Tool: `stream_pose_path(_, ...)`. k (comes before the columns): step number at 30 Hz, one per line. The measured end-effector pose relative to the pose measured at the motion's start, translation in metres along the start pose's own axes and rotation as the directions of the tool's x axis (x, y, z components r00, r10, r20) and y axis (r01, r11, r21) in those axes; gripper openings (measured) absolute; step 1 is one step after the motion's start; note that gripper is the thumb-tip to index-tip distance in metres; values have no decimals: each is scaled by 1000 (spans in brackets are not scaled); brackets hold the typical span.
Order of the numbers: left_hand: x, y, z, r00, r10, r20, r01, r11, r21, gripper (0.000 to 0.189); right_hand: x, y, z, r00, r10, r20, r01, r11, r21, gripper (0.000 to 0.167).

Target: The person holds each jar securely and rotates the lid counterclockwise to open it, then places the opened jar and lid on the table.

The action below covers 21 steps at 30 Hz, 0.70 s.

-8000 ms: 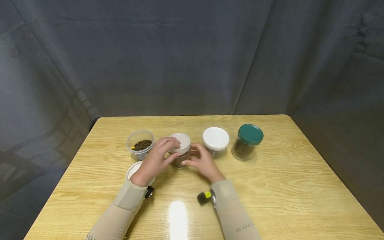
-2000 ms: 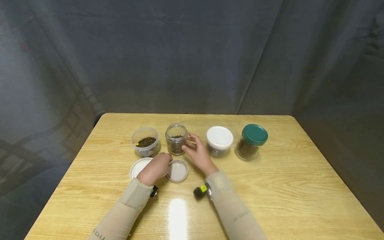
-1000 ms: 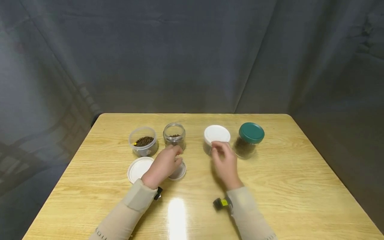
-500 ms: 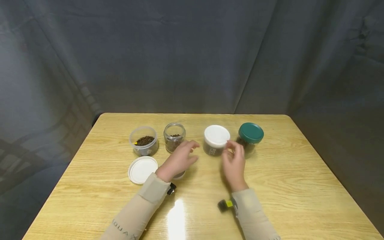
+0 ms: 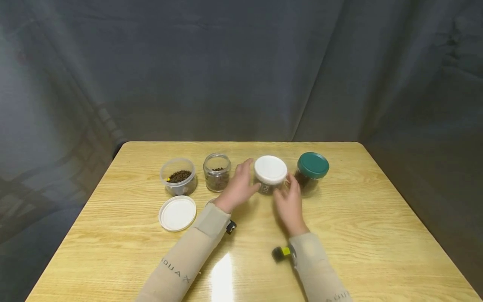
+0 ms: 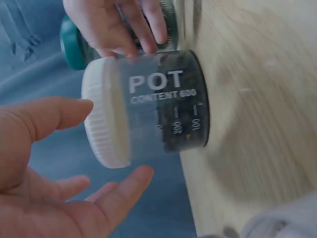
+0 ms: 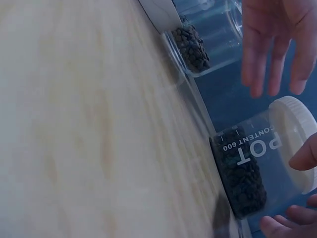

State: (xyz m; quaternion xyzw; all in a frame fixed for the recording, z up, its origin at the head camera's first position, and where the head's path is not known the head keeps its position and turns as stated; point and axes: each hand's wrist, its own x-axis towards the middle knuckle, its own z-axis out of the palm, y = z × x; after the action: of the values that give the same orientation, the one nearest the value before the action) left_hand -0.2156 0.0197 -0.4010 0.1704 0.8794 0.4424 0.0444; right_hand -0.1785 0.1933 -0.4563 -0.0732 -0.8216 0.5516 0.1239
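A clear pot with a white screw lid (image 5: 270, 168) stands upright, partly filled with dark pellets; "POT CONTENT 600" is printed on its wall (image 6: 161, 87). My left hand (image 5: 238, 188) comes to its left side with spread fingers, the thumb near the lid's edge in the left wrist view. On the pot's right front is my right hand (image 5: 289, 206), thumb and fingers on either side with a loose spread; whether they touch it I cannot tell. To the left stands an uncovered glass jar (image 5: 216, 174) of pellets. Its lid, in front, is almost hidden by my left arm.
A jar with a green lid (image 5: 313, 165) stands close right of the pot. Far left is an uncovered plastic tub (image 5: 181, 184) of brown pellets, its white lid (image 5: 177, 213) lying before it. The wooden table (image 5: 377, 235) ends at a dark curtain (image 5: 241, 75).
Eight seconds ago both hands were at the glass jar; its lid has since come off and been laid in front. Both hands have let go and moved right to the white-lidded pot.
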Motion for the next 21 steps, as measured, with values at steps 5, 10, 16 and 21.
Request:
stream_pose_path(5,13,-6,4,998,-65,19,64,998,24,92,7,-1,1,999,7,49,-8,999,33,75)
stream_pose_path(10,22,-13,6,992,-110,63,111,994,-2,93,14,2,2,994,32,103,-38,998,58,78)
stream_pose_path(16,28,-15,10,988,-108,109,126,977,-171,89,18,3,1,991,23,134,-31,998,56,80)
stream_pose_path(21,33,-17,17,993,-60,100,83,967,-240,87,18,5,1,990,-13,142,4,998,64,79)
